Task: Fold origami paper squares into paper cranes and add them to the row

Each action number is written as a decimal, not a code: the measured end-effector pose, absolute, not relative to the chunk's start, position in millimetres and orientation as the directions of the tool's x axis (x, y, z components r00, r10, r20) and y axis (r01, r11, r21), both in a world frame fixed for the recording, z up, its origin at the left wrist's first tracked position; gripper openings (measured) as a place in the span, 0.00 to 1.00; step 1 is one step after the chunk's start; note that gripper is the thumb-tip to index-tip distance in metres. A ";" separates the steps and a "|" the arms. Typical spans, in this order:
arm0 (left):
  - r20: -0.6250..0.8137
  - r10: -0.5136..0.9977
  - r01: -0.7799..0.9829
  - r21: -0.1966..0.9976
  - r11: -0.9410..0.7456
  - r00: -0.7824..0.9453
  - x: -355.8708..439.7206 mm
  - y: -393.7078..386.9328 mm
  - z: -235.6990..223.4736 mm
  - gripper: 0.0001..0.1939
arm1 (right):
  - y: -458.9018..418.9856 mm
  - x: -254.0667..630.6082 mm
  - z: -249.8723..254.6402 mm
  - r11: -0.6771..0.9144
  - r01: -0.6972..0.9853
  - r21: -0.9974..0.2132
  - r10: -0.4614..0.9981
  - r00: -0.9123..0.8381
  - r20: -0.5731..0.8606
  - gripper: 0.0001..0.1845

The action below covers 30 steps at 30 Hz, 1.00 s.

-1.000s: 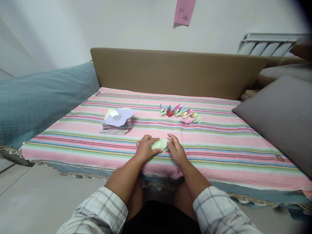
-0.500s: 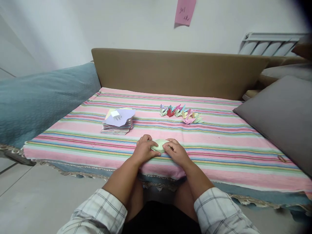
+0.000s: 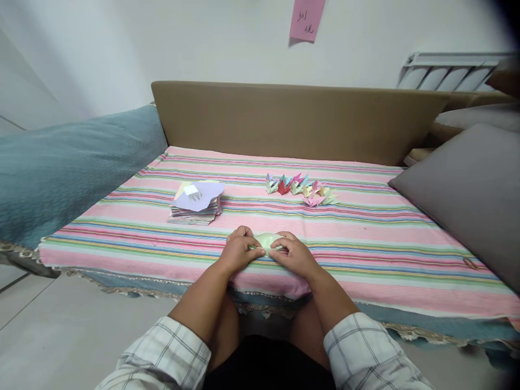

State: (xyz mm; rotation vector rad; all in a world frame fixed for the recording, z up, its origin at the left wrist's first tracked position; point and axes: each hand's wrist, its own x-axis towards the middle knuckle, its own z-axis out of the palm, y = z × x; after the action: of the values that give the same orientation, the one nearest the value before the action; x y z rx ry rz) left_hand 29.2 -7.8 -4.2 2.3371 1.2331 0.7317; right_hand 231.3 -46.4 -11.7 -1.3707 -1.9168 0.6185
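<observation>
A pale green sheet of paper (image 3: 267, 239), partly folded, lies on the striped cloth between my hands. My left hand (image 3: 240, 248) is closed on its left end, thumb along the near edge. On the other end my right hand (image 3: 293, 252) pinches the paper, its thumb close to the left one. My fingers hide both ends of the sheet. Beyond the hands stands a cluster of small folded paper cranes (image 3: 298, 189) in several colours. To the left is a stack of paper (image 3: 195, 214) with a lilac sheet on top, and a white plug adapter (image 3: 192, 192) rests on it.
The striped cloth (image 3: 122, 216) covers the seat up to a brown backrest (image 3: 284, 119). A blue-covered armrest (image 3: 81, 162) bounds the left side, a grey cushion (image 3: 471, 200) the right. A small brownish loop (image 3: 470, 264) lies near the cushion.
Both thumbs have come closer together along the paper's near edge, and that edge is now bent up under them. The cranes and the stack have stayed put.
</observation>
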 end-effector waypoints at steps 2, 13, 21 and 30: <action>0.254 0.840 0.634 0.561 -0.532 0.480 27.7 -5.8 -4.9 0.09 | -45.3 233.4 -13.2 0.351 0.624 -0.698 0.936 -0.224 0.270 0.10; 0.344 0.822 0.646 0.508 -0.570 0.454 32.1 -10.0 -2.0 0.17 | -45.2 234.4 -11.8 0.377 0.661 -0.648 0.926 -0.255 0.279 0.10; 0.347 0.753 0.745 0.188 -0.640 0.559 50.3 -22.2 7.0 0.18 | -45.2 237.2 -16.5 0.310 0.519 -0.796 0.951 -0.166 0.262 0.23; 0.368 0.740 0.745 0.162 -0.647 0.563 61.8 -27.8 15.4 0.12 | -31.7 238.4 -23.5 0.144 0.353 -0.924 0.984 0.051 0.173 0.14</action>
State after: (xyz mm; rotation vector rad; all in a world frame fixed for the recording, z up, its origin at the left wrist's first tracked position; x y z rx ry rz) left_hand 61.8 -27.8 15.4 2.7872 1.3241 0.6473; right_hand 238.4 -31.7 -23.5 -1.3723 -1.4721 0.8386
